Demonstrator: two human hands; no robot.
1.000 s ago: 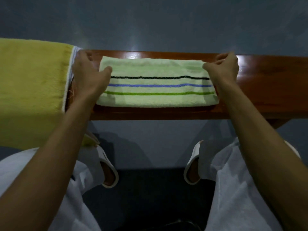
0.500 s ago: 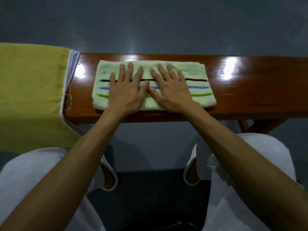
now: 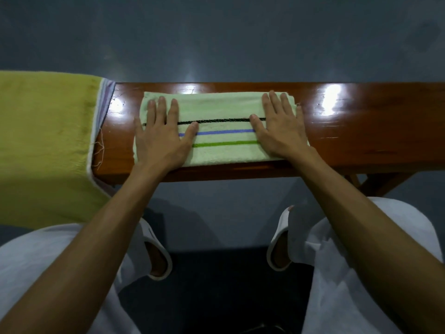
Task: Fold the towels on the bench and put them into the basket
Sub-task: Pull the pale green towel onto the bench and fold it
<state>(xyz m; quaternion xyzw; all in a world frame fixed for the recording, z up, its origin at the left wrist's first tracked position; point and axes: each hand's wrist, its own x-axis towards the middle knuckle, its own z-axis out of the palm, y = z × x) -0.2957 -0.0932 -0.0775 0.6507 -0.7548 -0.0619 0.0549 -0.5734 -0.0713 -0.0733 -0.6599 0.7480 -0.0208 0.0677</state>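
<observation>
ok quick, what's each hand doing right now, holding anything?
Left hand: open, fingers straight, pressing flat on the striped towel.
Right hand: open, flat on the same towel, holding nothing.

Single head-worn view, steeply downward, close over the bench [image 3: 361, 141].
</observation>
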